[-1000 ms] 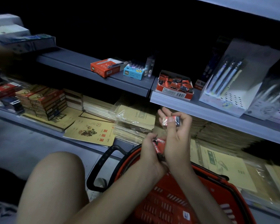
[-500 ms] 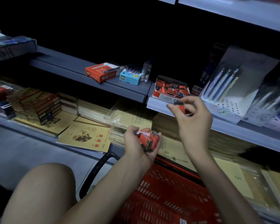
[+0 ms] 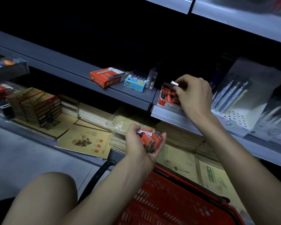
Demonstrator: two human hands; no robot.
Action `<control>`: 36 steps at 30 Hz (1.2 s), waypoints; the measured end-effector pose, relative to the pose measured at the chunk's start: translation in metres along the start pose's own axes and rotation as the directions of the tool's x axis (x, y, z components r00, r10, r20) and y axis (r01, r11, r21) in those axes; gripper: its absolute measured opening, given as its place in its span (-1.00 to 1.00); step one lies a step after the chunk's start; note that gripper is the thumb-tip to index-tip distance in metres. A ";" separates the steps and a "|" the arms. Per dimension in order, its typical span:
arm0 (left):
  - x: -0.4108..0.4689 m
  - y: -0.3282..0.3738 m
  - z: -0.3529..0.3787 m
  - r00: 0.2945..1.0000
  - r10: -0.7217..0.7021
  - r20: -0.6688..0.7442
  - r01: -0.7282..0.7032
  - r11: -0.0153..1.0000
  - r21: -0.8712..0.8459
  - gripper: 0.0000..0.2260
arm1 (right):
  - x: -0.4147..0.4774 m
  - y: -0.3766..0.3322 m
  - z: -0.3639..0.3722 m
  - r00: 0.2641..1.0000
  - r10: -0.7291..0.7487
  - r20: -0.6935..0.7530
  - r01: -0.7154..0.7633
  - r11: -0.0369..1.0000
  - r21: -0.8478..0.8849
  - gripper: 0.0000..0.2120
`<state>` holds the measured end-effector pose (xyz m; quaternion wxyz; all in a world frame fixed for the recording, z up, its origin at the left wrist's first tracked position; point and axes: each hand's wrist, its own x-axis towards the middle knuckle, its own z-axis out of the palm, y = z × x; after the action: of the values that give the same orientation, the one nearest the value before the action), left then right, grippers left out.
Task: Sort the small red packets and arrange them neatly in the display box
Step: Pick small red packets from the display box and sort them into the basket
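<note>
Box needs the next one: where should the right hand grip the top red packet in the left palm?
Probably pinch the top packet across its long edges, coming down from above. It lies flat on the stack in the cupped left hand, upper face exposed; the thumb and fingertips hem its ends.

Display box partly behind right hand; basket cropped below.

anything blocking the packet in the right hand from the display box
Nothing visible does. The right hand pinches the packet just above the open display box, which already holds other packets.
</note>
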<state>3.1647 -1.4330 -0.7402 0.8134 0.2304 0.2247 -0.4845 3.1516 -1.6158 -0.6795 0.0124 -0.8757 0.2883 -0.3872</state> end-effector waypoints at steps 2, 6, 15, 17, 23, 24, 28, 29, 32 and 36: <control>-0.001 0.002 0.000 1.000 0.008 -0.012 -0.007 1.000 0.010 -0.71 | 0.005 0.007 0.008 0.996 -0.018 0.087 0.030 0.989 -0.144 -0.79; -0.003 0.007 0.000 1.000 0.014 -0.026 -0.014 1.000 0.027 -0.72 | -0.003 0.013 0.004 0.930 -0.090 0.356 0.195 0.943 -0.269 -0.64; 0.008 0.002 -0.002 0.998 0.062 -0.014 -0.061 0.992 0.108 -0.71 | -0.091 -0.035 -0.057 0.758 0.015 0.652 -0.352 0.852 0.389 -0.85; 0.010 -0.003 -0.005 0.994 0.102 -0.029 -0.096 0.983 0.154 -0.72 | -0.097 -0.034 -0.061 0.740 0.043 0.671 -0.399 0.832 0.386 -0.94; 0.019 -0.013 -0.012 0.985 0.168 -0.034 -0.154 0.957 0.245 -0.76 | -0.106 -0.039 -0.064 0.766 0.058 0.641 -0.182 0.975 0.129 -0.96; 0.020 -0.012 -0.011 0.987 0.160 -0.032 -0.148 0.959 0.243 -0.76 | -0.107 -0.040 -0.064 0.782 0.044 0.621 -0.146 0.983 0.113 -0.96; 0.018 -0.001 -0.001 0.997 0.072 0.001 -0.071 0.980 0.188 -0.73 | -0.091 -0.035 -0.073 0.839 0.131 0.529 -0.344 0.880 0.327 -0.91; 0.018 0.001 0.000 0.999 0.047 0.009 -0.048 0.986 0.160 -0.71 | -0.083 -0.033 -0.076 0.883 0.154 0.442 -0.341 0.858 0.383 -0.91; 0.017 0.006 0.000 1.000 0.013 0.001 -0.013 0.993 0.120 -0.68 | -0.049 -0.021 -0.073 0.992 0.109 0.068 -0.121 0.972 0.202 -0.97; 0.012 0.005 0.003 1.000 -0.013 -0.015 0.014 0.997 0.079 -0.69 | -0.013 0.006 -0.035 0.988 -0.150 0.045 0.156 0.940 -0.304 -0.89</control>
<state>3.1748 -1.4407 -0.7445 0.7987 0.2643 0.2129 -0.4969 3.1179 -1.6074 -0.6652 -0.1506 -0.8908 0.2757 -0.3284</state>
